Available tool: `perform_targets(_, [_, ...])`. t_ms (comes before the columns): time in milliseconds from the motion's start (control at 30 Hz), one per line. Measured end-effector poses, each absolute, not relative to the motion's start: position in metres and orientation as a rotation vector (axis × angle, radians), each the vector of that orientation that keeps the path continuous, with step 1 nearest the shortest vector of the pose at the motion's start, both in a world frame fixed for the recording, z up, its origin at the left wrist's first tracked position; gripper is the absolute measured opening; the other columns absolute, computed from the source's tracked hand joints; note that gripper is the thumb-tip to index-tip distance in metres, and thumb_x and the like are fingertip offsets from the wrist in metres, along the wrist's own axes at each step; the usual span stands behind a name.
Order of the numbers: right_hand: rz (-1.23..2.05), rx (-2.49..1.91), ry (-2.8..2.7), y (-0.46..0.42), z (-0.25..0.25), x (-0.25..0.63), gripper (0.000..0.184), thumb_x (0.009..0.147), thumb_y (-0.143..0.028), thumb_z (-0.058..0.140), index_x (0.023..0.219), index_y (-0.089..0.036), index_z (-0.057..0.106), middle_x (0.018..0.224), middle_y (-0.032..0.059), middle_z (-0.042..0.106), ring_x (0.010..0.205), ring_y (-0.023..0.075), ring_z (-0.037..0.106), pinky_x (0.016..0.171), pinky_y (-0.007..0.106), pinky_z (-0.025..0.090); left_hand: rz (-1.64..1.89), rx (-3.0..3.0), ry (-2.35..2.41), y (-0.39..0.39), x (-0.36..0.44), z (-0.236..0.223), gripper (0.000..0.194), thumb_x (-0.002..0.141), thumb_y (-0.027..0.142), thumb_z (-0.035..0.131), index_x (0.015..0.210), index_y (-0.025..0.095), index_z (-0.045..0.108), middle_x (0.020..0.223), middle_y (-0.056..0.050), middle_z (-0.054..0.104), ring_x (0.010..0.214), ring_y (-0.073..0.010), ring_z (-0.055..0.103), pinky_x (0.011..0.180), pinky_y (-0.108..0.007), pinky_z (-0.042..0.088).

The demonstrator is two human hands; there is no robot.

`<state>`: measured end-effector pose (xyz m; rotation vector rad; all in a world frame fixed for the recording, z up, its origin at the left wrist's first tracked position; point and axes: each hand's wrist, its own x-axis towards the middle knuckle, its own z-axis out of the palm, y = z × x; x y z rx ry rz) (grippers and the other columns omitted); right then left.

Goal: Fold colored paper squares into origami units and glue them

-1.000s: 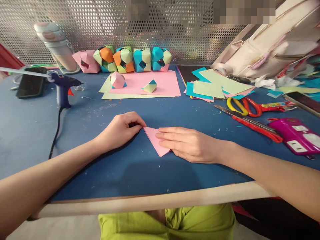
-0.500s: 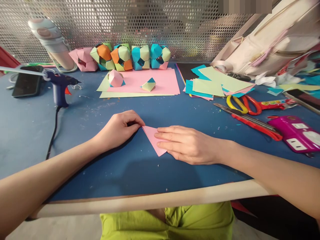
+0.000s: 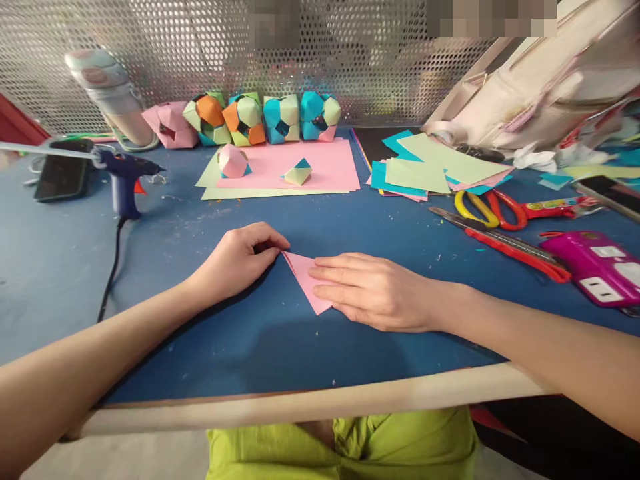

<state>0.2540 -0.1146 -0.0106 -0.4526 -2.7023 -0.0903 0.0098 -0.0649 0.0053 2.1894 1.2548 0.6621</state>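
Head cam: folded pink paper (image 3: 304, 275) lying on the blue table (image 3: 280, 363) right in front of me

My left hand (image 3: 240, 260) pinches the far-left corner; my right hand (image 3: 375, 291) lies flat across the other side, fingers straight. I'd guess it's feather-light, crisp enough to crease but easy to crumple, and likely to skid if nudged, so pinch corner tips and pin the layers with flat fingers.
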Motion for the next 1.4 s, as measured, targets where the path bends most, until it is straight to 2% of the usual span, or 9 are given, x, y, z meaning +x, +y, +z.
perform_targets(167, [-0.100,-0.452,-2.692,-0.115,-0.010,0.254,0.028,0.094,-0.016,0.043,0.110,-0.007,0.064,0.121,0.0168,0.064,0.122,0.0261,0.055,0.096,0.041,0.051,0.892,2.382,1.306,-0.085,0.013,0.019,0.022,0.083,0.013,0.046,0.089,0.016,0.066,0.094,-0.004,0.069,0.088,-0.0169,0.064,0.079,-0.029,0.052])
perform_targets(333, [-0.086,-0.470,-2.677,-0.115,-0.010,0.252,0.029,0.095,-0.015,0.041,0.114,-0.007,0.062,0.122,0.0165,0.064,0.127,0.0245,0.050,0.097,0.039,0.050,0.852,2.811,0.826,-0.120,0.023,0.018,0.018,0.089,0.011,0.047,0.096,0.014,0.063,0.106,-0.010,0.067,0.100,-0.0166,0.063,0.088,-0.028,0.052])
perform_targets(567, [-0.105,-0.470,-2.688,-0.115,-0.009,0.252,0.030,0.095,-0.016,0.042,0.114,-0.009,0.063,0.125,0.0145,0.062,0.127,0.0236,0.051,0.098,0.039,0.049,0.661,2.993,0.828,-0.129,0.031,0.003,0.022,0.092,0.020,0.046,0.091,0.007,0.063,0.092,-0.016,0.067,0.095,-0.0260,0.064,0.084,-0.040,0.056])
perform_targets(700, [-0.078,-0.458,-2.690,-0.115,-0.006,0.252,0.031,0.095,-0.016,0.040,0.113,-0.007,0.064,0.121,0.0167,0.064,0.124,0.0244,0.053,0.097,0.039,0.050,0.565,3.074,0.952,-0.133,0.029,0.003,0.030,0.092,0.030,0.046,0.095,0.006,0.063,0.105,-0.022,0.065,0.104,-0.0336,0.062,0.085,-0.047,0.056])
perform_targets(800, [-0.059,-0.473,-2.696,-0.116,-0.006,0.252,0.031,0.094,-0.016,0.042,0.115,-0.006,0.063,0.122,0.0171,0.064,0.125,0.0257,0.052,0.098,0.040,0.050,0.528,3.128,1.001,-0.135,0.029,0.003,0.033,0.092,0.034,0.045,0.091,0.006,0.063,0.118,-0.027,0.060,0.115,-0.0405,0.056,0.086,-0.051,0.054])
perform_targets(867, [-0.051,-0.471,-2.688,-0.116,-0.007,0.252,0.031,0.094,-0.015,0.043,0.116,-0.005,0.062,0.124,0.0175,0.063,0.127,0.0259,0.051,0.099,0.040,0.049,0.501,3.146,1.007,-0.136,0.028,0.003,0.034,0.092,0.035,0.045,0.091,0.007,0.063,0.119,-0.028,0.060,0.116,-0.0420,0.055,0.085,-0.052,0.054])
perform_targets(1000, [-0.025,-0.478,-2.695,-0.116,-0.008,0.252,0.032,0.093,-0.013,0.043,0.119,-0.004,0.060,0.128,0.0176,0.059,0.129,0.0251,0.048,0.103,0.039,0.046,0.454,3.157,1.012,-0.135,0.028,0.001,0.036,0.092,0.038,0.046,0.099,0.007,0.062,0.113,-0.027,0.063,0.108,-0.0392,0.061,0.082,-0.051,0.055])
perform_targets(1200, [0.001,-0.480,-2.694,-0.116,-0.007,0.252,0.030,0.093,-0.014,0.042,0.114,-0.005,0.062,0.129,0.0181,0.059,0.129,0.0258,0.048,0.101,0.039,0.047,0.541,3.175,1.013,-0.132,0.028,0.000,0.044,0.093,0.041,0.042,0.099,0.002,0.062,0.106,-0.027,0.065,0.105,-0.0380,0.062,0.082,-0.050,0.055])
perform_targets(1400, [-0.023,-0.485,-2.684,-0.117,-0.004,0.251,0.030,0.095,-0.016,0.042,0.114,-0.007,0.063,0.120,0.0161,0.065,0.126,0.0259,0.051,0.097,0.039,0.050,0.618,3.113,0.989,-0.119,0.026,0.000,0.039,0.095,0.039,0.038,0.095,0.007,0.061,0.095,-0.018,0.066,0.093,-0.0296,0.063,0.076,-0.044,0.056])
